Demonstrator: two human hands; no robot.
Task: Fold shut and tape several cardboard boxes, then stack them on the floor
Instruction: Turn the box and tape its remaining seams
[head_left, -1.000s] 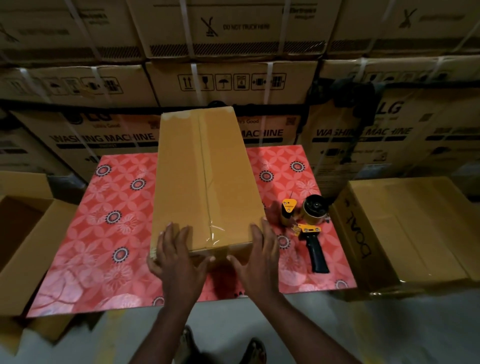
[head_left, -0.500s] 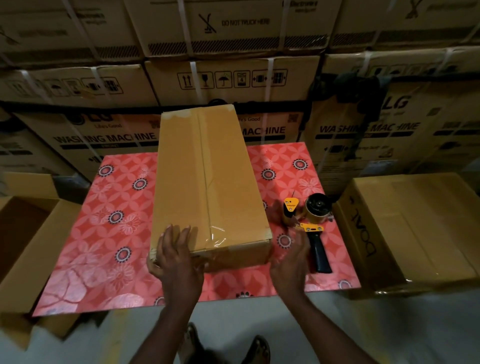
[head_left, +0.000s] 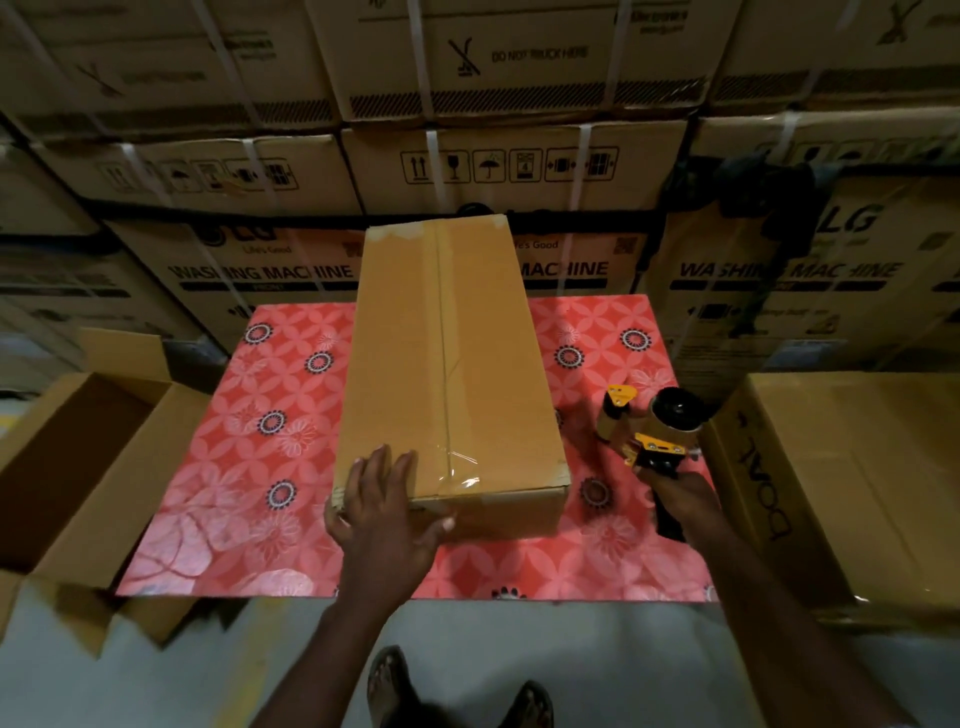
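Left hand (head_left: 382, 506): flat over the near left corner of the box (head_left: 447, 364), fingers straight on top, thumb spread along the front face; it presses and does not clutch.
Right hand (head_left: 680, 493): curled round the black handle of the tape gun (head_left: 660, 431), right of the box and apart from it. Whether the gun rests on the table (head_left: 270, 467) or is lifted, I cannot tell.
Box: lengthways on the table, flaps shut, its near end close to the table's front edge.
Tape (head_left: 457, 467): a clear strip lies along the centre seam and looks puckered where it nears the front edge.
Step, as I judge it: more taping, probably at the near end, with the left hand steadying.
Risk, slide: only one flat hand holds the box, so a hard pull of the gun could drag it across the glossy table or off the front edge.
Risk, fingers: the left hand sits close to the seam, and the gun's blade could catch it if a pass starts there.
Risk, wrinkle: laid over that pucker, a new strip may crease or lift.
Around: an open box (head_left: 78, 457) on the left and a shut box (head_left: 857, 467) on the right, both beside the table; strapped cartons (head_left: 519, 171) stacked behind; the floor (head_left: 260, 665) below.
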